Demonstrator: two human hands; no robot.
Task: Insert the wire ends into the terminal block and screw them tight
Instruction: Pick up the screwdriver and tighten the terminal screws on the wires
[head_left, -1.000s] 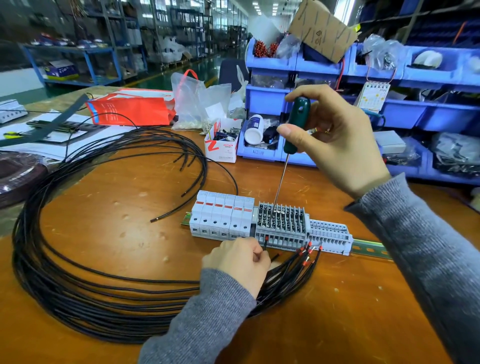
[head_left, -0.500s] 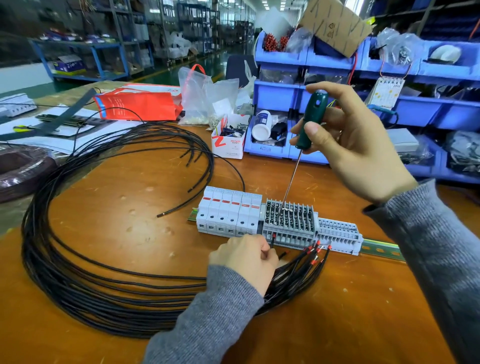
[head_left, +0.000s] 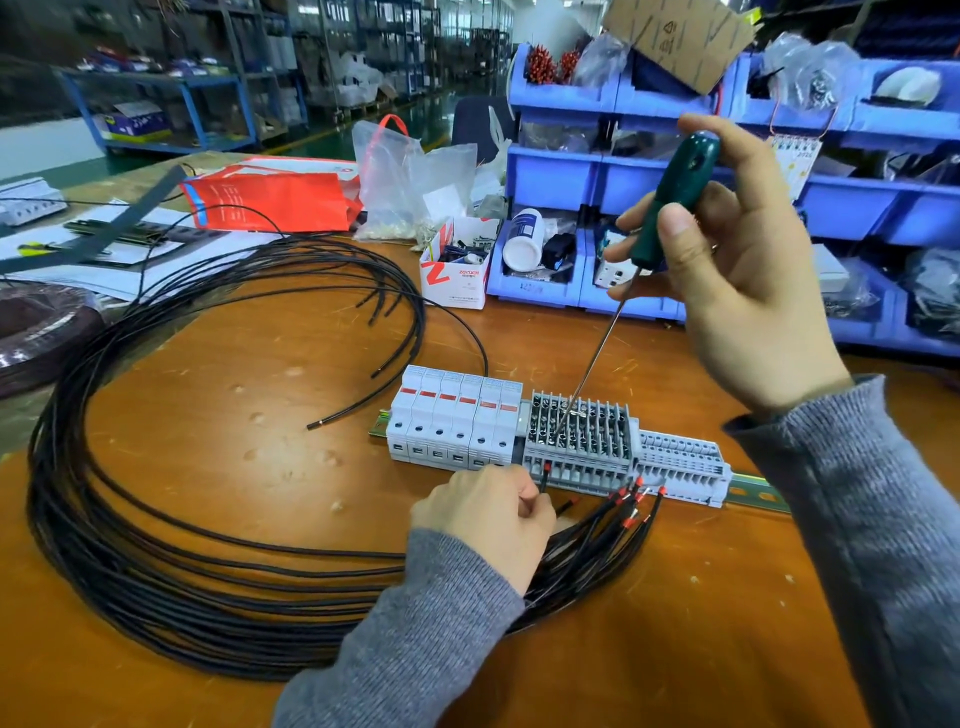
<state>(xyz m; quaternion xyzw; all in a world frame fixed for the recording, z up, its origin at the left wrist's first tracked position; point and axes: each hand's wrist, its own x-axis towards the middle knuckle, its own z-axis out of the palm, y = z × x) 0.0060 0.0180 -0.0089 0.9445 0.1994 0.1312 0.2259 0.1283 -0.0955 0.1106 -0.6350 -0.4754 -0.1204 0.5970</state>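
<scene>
A grey terminal block (head_left: 579, 441) sits on a metal rail (head_left: 758, 496) between white breakers (head_left: 454, 415) and a lower grey block (head_left: 680, 460). My right hand (head_left: 743, 270) grips a green-handled screwdriver (head_left: 675, 195); its thin shaft slants down and its tip rests in the block's top near the left end. My left hand (head_left: 485, 519) pinches a black wire with a red ferrule (head_left: 545, 470) that is pushed into the block's front left slot. Several more red-tipped black wire ends (head_left: 631, 501) lie loose in front of the block.
A large coil of black wire (head_left: 156, 519) covers the left of the wooden bench (head_left: 675, 623). Blue parts bins (head_left: 623, 171) line the back right. A small white carton (head_left: 457, 265), plastic bags (head_left: 415, 182) and a red bag (head_left: 270, 197) stand behind.
The screwdriver has tilted more and its handle has risen towards the right, with the tip staying in the block. My left hand keeps holding the wire at the front slot.
</scene>
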